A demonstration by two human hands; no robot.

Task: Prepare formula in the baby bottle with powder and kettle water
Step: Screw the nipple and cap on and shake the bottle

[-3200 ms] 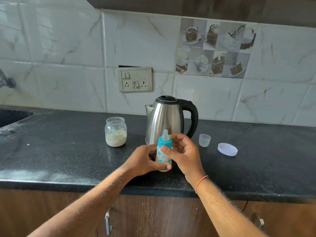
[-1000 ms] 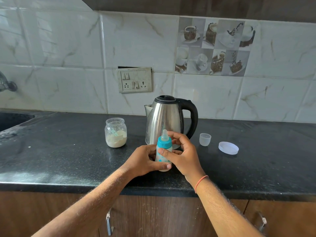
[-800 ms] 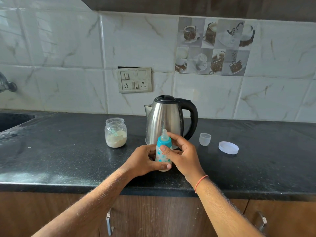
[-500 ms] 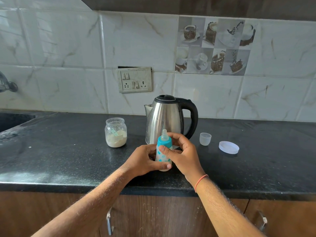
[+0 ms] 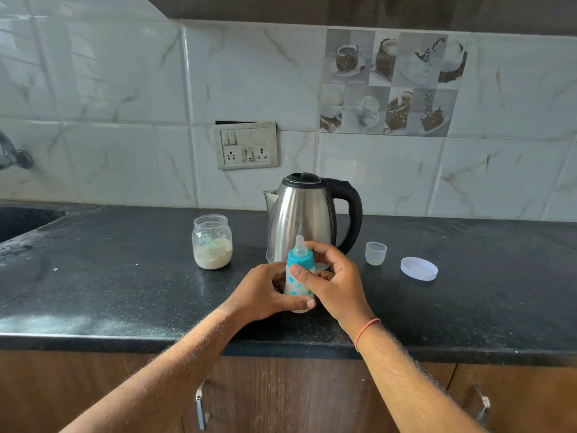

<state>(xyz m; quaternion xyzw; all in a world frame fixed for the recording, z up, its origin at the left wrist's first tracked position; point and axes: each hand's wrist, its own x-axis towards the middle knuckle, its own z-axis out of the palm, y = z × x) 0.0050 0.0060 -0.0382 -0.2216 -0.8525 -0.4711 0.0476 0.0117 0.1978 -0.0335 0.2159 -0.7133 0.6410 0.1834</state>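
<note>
The baby bottle (image 5: 299, 284) stands upright at the front of the bench (image 5: 125, 292), just in front of the steel kettle (image 5: 304, 214). The left hand (image 5: 265, 292) grasps the bottle body, steadying it. The right hand (image 5: 334, 276) grasps the teal collar (image 5: 300, 260) below the teat, thumb and fingers curled round it. The powder jar (image 5: 213, 242) stands open, left of the kettle, with a scoop inside. The jar lid (image 5: 419, 268) and a small clear cap (image 5: 376, 253) lie apart on the right. Judgement: the bottle looks pale inside, so filling appears done; tightening the collar, mixing and capping probably remain.
</note>
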